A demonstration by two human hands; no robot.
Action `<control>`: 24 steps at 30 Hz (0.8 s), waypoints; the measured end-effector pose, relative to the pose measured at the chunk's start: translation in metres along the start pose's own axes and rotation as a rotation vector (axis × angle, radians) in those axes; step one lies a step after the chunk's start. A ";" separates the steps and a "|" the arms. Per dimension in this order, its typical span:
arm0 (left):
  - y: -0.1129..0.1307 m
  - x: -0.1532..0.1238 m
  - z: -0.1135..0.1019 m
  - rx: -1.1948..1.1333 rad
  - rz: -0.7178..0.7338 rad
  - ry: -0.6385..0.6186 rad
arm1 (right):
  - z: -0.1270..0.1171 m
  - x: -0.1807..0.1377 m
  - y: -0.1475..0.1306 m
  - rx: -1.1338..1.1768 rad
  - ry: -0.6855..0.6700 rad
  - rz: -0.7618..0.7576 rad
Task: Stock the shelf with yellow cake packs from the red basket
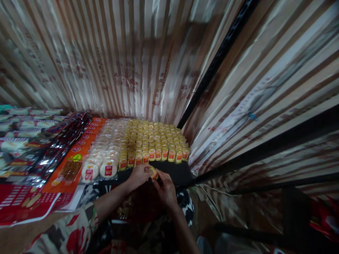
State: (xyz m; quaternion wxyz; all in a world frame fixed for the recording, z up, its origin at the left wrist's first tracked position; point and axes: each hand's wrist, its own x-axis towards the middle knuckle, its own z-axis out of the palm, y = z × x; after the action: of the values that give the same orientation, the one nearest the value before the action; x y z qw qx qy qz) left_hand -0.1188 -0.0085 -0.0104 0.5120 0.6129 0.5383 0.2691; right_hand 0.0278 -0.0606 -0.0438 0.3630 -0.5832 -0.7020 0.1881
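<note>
Both my hands meet at the front edge of a dark table (pixel 174 171). Between them is a small yellow snack packet (pixel 154 173) with a red label. My left hand (pixel 141 175) pinches its left end, and my right hand (pixel 164 187) grips its right end. Just beyond my fingers stand close rows of matching yellow snack packets (pixel 158 153), their red labels facing me. To the left of these lie clear-wrapped round white crackers (pixel 108 169) with red labels. Blur hides the fine print.
An orange snack pack (pixel 75 155), dark shiny packets (pixel 62 141) and white-and-blue packets (pixel 19 143) fill the table's left side. A red printed sheet (pixel 23 204) hangs at the front. Behind rise corrugated walls (pixel 127 63) and a slanting dark post (pixel 212 72).
</note>
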 end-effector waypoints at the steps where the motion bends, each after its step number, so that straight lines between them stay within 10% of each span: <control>1: -0.001 0.002 0.001 0.009 0.010 0.012 | 0.004 0.001 0.001 -0.007 0.009 0.005; 24: -0.033 0.008 0.022 0.181 0.322 0.305 | 0.055 0.043 0.014 0.134 0.369 0.312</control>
State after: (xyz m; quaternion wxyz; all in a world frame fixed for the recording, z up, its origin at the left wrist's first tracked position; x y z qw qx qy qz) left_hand -0.1096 -0.0119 -0.0500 0.3183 0.6866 0.5268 0.3871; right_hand -0.0053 -0.0078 -0.0776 0.4897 -0.6835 -0.5111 0.1783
